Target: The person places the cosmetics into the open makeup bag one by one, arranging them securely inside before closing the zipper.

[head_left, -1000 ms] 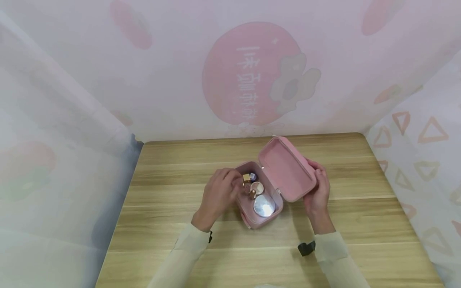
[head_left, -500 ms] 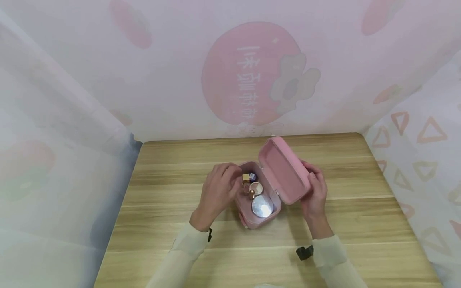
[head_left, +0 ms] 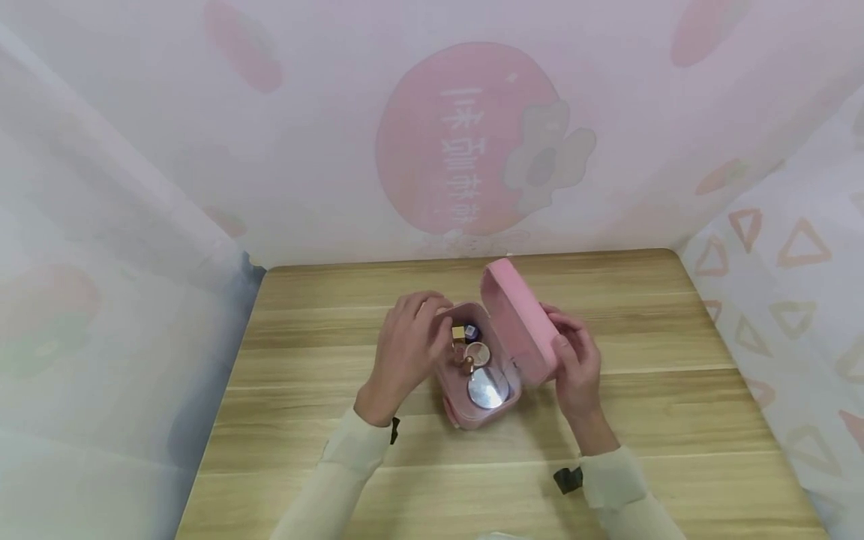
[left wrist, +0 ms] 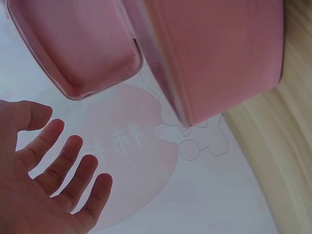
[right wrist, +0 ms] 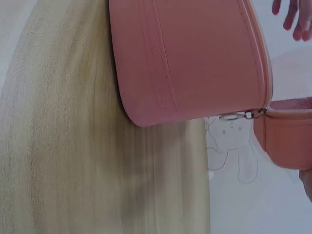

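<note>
A pink zippered case (head_left: 466, 416) stands on the table with its lid (head_left: 523, 322) partly raised. My right hand (head_left: 577, 367) holds the lid's outer right side, and a sliver of that hand (right wrist: 306, 184) shows in the right wrist view. Beside the case's left rim is my left hand (head_left: 408, 345). Its loosely bent fingers appear apart from the case (left wrist: 229, 53) in the left wrist view. Inside lie a shiny silver round item (head_left: 489, 388), a round compact-like item (head_left: 478, 353), a small copper-coloured piece (head_left: 469, 365), a gold-capped item (head_left: 458, 332) and a dark item with a pale square top (head_left: 471, 331).
The wood-grain table (head_left: 304, 450) extends around the case. Behind it rises a pale printed backdrop (head_left: 324, 187), with similar sheets on both sides. A metal zipper pull (right wrist: 236, 116) hangs at the case's corner. Something whitish (head_left: 499, 535) shows at the bottom edge.
My right hand has swung the lid leftward, more upright over the case. The left hand has shifted slightly up along the left rim. The items inside stay in place.
</note>
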The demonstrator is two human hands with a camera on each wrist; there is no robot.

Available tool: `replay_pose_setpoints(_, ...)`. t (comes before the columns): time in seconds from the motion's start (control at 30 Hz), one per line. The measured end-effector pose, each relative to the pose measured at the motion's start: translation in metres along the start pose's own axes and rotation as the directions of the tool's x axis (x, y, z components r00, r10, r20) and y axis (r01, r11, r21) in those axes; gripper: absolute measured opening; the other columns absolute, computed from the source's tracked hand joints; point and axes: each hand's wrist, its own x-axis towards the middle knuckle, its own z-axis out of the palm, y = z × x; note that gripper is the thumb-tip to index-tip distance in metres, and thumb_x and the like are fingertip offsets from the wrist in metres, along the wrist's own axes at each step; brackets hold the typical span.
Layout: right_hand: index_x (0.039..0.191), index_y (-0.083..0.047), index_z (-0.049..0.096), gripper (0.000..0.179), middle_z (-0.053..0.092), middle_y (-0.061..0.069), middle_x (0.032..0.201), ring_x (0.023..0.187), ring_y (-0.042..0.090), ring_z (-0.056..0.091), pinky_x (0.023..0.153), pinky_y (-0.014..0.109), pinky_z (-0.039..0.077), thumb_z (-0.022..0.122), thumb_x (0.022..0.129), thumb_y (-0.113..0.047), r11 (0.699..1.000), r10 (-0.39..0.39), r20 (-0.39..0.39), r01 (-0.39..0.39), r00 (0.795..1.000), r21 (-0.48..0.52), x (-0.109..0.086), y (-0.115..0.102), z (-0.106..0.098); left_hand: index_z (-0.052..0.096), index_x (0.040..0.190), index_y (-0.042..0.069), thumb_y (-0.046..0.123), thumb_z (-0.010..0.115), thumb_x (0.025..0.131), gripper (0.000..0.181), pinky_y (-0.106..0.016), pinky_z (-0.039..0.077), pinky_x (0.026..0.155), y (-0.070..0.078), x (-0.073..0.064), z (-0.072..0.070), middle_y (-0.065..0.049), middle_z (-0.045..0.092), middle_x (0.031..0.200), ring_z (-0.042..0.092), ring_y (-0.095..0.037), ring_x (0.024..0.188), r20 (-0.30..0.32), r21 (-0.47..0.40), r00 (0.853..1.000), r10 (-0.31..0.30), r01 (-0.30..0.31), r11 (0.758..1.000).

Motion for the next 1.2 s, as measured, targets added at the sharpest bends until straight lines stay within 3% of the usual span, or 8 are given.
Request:
replay_pose_setpoints(0.4, 0.125, 0.023, 0.057, 0.03, 0.069, 0.012, 0.144, 0.14, 0.023, 0.062, 0.116, 0.028, 0.05, 0.054, 0.095, 0.022, 0.973, -0.113, 0.153, 0.141, 0.982, -0.181, -0.006, 0.008, 0.018, 0.075, 0.122, 0.011, 0.02, 0.071, 0.105, 0.019, -0.051, 0.057, 0.097, 0.001, 0.019, -0.005, -0.01, 0.073, 0.132, 0.067, -0.033, 0.12, -0.016, -0.002, 1.0, -0.006, 0.006, 1.0)
replay_pose_setpoints(0.6, 0.126, 0.018, 0.061, 0.033, 0.065, 0.021, 0.148, 0.145, 0.024, 0.057, 0.118, 0.028, 0.049, 0.063, 0.092, 0.02, 0.953, -0.077, 0.197, 0.13, 0.977, -0.273, -0.01, 0.008, 0.03, 0.076, 0.123, 0.011, 0.02, 0.072, 0.104, 0.021, -0.051, 0.057, 0.096, 0.001, 0.024, -0.007, -0.01, 0.074, 0.132, 0.067, -0.034, 0.119, -0.009, 0.008, 1.0, -0.028, 0.028, 1.0)
replay_pose_setpoints(0.77, 0.128, 0.009, 0.066, 0.041, 0.061, 0.03, 0.148, 0.149, 0.037, 0.053, 0.123, 0.031, 0.046, 0.07, 0.089, 0.018, 0.92, -0.049, 0.231, 0.134, 0.972, -0.367, -0.015, 0.008, 0.04, 0.076, 0.123, 0.012, 0.023, 0.068, 0.106, 0.022, -0.052, 0.057, 0.095, 0.0, 0.027, -0.007, -0.011, 0.073, 0.132, 0.067, -0.034, 0.119, 0.003, 0.02, 0.999, -0.033, 0.033, 0.999)
replay_pose_setpoints(0.87, 0.13, 0.001, 0.07, 0.044, 0.064, 0.025, 0.148, 0.149, 0.041, 0.052, 0.127, 0.031, 0.041, 0.076, 0.088, 0.014, 0.883, -0.047, 0.263, 0.163, 0.964, -0.44, -0.018, 0.011, 0.046, 0.076, 0.123, 0.011, 0.024, 0.067, 0.107, 0.022, -0.053, 0.057, 0.095, -0.001, 0.028, -0.007, -0.012, 0.074, 0.13, 0.067, -0.034, 0.119, -0.003, 0.023, 1.0, -0.024, 0.024, 0.999)
replay_pose_setpoints(1.0, 0.131, -0.009, 0.073, 0.045, 0.067, 0.013, 0.148, 0.147, 0.034, 0.055, 0.126, 0.025, 0.039, 0.084, 0.089, 0.001, 0.806, -0.031, 0.295, 0.198, 0.955, -0.558, -0.019, 0.014, 0.058, 0.077, 0.122, 0.011, 0.025, 0.066, 0.108, 0.022, -0.054, 0.057, 0.096, -0.002, 0.03, -0.006, -0.012, 0.075, 0.128, 0.068, -0.035, 0.12, -0.004, 0.029, 1.0, -0.027, 0.027, 0.999)
replay_pose_setpoints(1.2, 0.125, -0.011, 0.076, 0.04, 0.071, 0.011, 0.143, 0.14, 0.036, 0.06, 0.123, 0.027, 0.039, 0.088, 0.087, -0.009, 0.721, -0.062, 0.325, 0.267, 0.944, -0.639, -0.019, 0.019, 0.074, 0.077, 0.122, 0.012, 0.025, 0.065, 0.107, 0.023, -0.054, 0.058, 0.095, -0.003, 0.031, -0.006, -0.012, 0.074, 0.129, 0.067, -0.035, 0.12, 0.021, 0.032, 0.999, -0.042, 0.041, 0.999)
